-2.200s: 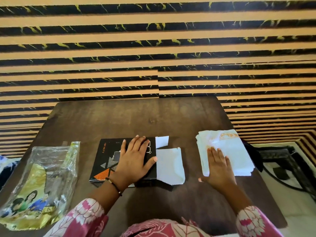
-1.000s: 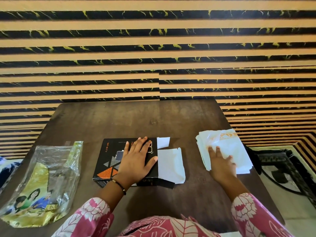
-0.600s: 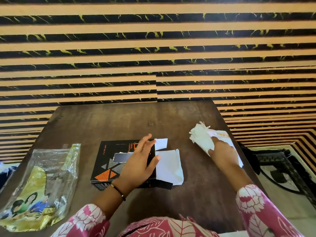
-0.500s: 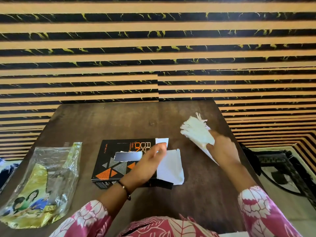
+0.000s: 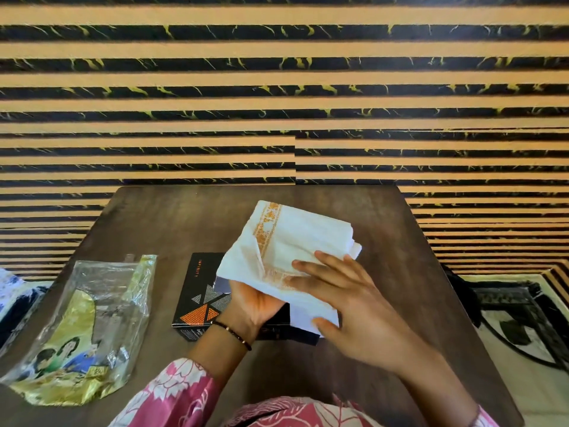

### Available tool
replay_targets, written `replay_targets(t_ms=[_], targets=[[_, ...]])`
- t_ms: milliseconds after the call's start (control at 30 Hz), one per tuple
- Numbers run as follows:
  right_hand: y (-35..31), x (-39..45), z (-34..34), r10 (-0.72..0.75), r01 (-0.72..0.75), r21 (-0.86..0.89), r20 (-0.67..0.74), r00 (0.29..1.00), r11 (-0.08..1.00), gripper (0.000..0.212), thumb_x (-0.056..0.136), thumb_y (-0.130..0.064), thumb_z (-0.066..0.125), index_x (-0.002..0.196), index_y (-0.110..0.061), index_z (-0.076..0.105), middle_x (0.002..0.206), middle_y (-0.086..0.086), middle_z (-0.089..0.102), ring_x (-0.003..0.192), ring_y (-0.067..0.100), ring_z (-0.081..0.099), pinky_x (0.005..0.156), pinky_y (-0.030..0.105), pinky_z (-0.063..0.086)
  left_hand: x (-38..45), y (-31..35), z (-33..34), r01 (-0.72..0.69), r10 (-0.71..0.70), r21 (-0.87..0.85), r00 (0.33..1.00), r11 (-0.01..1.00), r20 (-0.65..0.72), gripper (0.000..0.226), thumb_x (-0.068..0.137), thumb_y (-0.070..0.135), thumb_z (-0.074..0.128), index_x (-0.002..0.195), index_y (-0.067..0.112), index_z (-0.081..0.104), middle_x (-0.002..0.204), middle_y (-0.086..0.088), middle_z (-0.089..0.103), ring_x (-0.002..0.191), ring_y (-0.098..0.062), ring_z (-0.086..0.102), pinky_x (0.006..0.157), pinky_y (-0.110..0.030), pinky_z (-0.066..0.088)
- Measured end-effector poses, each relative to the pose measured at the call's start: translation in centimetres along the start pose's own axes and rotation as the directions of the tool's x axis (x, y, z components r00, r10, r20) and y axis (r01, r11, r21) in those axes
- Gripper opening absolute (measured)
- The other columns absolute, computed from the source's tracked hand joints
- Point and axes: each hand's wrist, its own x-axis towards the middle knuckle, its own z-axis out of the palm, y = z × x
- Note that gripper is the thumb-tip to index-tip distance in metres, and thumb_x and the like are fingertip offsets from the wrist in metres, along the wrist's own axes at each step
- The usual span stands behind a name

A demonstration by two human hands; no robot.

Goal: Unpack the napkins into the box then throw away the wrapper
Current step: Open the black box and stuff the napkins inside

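Note:
A stack of white napkins with an orange patterned border is held above the black box. My left hand grips the stack from below, palm up. Over the top of the stack lies my right hand, fingers spread flat and pressing on it. The black box with orange and grey triangles lies flat on the table, its right part hidden behind the napkins and hands. The clear plastic wrapper with a yellow-green printed picture lies crumpled on the table at the left.
The dark brown table stands against a striped black-and-tan wall. Its right edge drops to a patterned floor. A white and dark cloth shows at the far left edge.
My right hand lifted the napkin stack off the table's right side and carried it left over the box. My left hand left the box lid and took the stack from below.

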Motion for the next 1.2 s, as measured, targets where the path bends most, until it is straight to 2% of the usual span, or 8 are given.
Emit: replay_targets(t_ms=[100,200,333,433,600,833,1000,1200], targets=[[-0.7,-0.5,-0.7,0.139,-0.082,0.503,-0.077,0.987,0.861,0.056,0.075,-0.040,0.067,0.128,-0.034,0.050,0.140,-0.021,0.042,0.137,-0.002,0.026,0.109,0.014,0.024,0.4,-0.5,-1.2,-0.005,0.008,-0.064,0.999,0.998,0.052,0.070,0.094,0.054,0.018,0.137,0.002,0.039,0.141,-0.027,0.040,0.132,-0.043,0.035,0.114,-0.057,0.017],[-0.3,-0.4,-0.8,0.625,-0.234,0.745,-0.298,0.722,0.625,0.058,0.076,-0.041,0.070,0.128,-0.037,0.044,0.133,-0.021,0.047,0.124,-0.006,0.042,0.096,0.009,0.035,0.6,-0.9,-0.8,-0.043,0.050,-0.050,0.989,0.998,0.138,0.064,0.095,0.050,0.026,0.140,0.005,0.034,0.145,-0.025,0.036,0.136,-0.041,0.028,0.115,-0.057,0.008],[0.7,-0.7,0.5,0.589,-0.235,0.937,0.345,0.730,-0.259,0.082,0.053,-0.058,0.080,0.122,-0.018,0.058,0.124,0.007,0.064,0.115,0.026,0.060,0.098,0.043,0.045,1.1,-0.8,-0.4,-0.051,0.049,0.003,0.980,0.999,0.194,0.067,0.094,0.054,0.020,0.140,0.008,0.036,0.145,-0.021,0.038,0.137,-0.039,0.029,0.116,-0.054,0.011],[1.1,-0.6,1.4,0.440,-0.210,0.819,0.481,0.758,-0.534,0.069,0.057,-0.045,0.082,0.115,-0.011,0.064,0.116,0.015,0.067,0.104,0.033,0.065,0.081,0.044,0.055,0.8,-1.4,0.5,-0.075,0.072,0.074,0.996,0.994,0.045,0.062,0.086,0.055,0.048,0.130,0.012,0.053,0.135,-0.015,0.053,0.126,-0.035,0.048,0.106,-0.050,0.037],[3.4,-1.5,2.0,0.581,-0.239,0.876,0.461,0.671,-0.419,0.055,0.069,-0.027,0.078,0.118,-0.009,0.060,0.111,0.022,0.068,0.098,0.040,0.066,0.078,0.051,0.054,-0.1,-2.3,1.8,-0.042,0.091,0.153,0.939,0.987,-0.331,0.055,0.084,0.066,0.038,0.105,0.022,0.063,0.096,-0.010,0.072,0.096,-0.029,0.060,0.081,-0.045,0.047],[6.0,-4.6,0.8,0.615,-0.138,0.983,0.183,0.767,-0.119,0.082,0.057,-0.027,0.086,0.128,-0.012,0.049,0.123,0.020,0.061,0.109,0.042,0.060,0.083,0.057,0.052,-0.7,-1.8,1.0,0.074,-0.017,0.485,0.993,0.871,-0.120,0.068,0.074,0.065,0.052,0.123,0.019,0.057,0.116,-0.004,0.068,0.108,-0.021,0.063,0.087,-0.037,0.052],[6.6,-6.1,0.3,0.655,-0.160,0.983,0.060,0.753,0.094,0.066,0.060,-0.023,0.085,0.119,-0.013,0.057,0.108,0.011,0.071,0.099,0.032,0.067,0.071,0.043,0.057,-1.4,-1.9,2.8,-0.099,0.112,0.955,0.991,0.280,0.070,0.069,0.077,0.002,0.070,0.131,0.025,0.033,0.110,0.017,0.061,0.096,0.010,0.061,0.073,-0.009,0.048],[7.7,-9.8,0.7,0.735,-0.232,0.973,0.145,0.662,0.017,0.051,0.065,-0.027,0.079,0.112,-0.018,0.061,0.101,0.010,0.073,0.090,0.031,0.070,0.063,0.041,0.058,-0.6,-4.8,3.2,-0.081,-0.158,0.964,0.980,0.253,0.123,0.078,0.084,0.016,0.060,0.138,0.032,0.006,0.130,0.021,0.039,0.106,0.017,0.049,0.075,-0.007,0.047]])
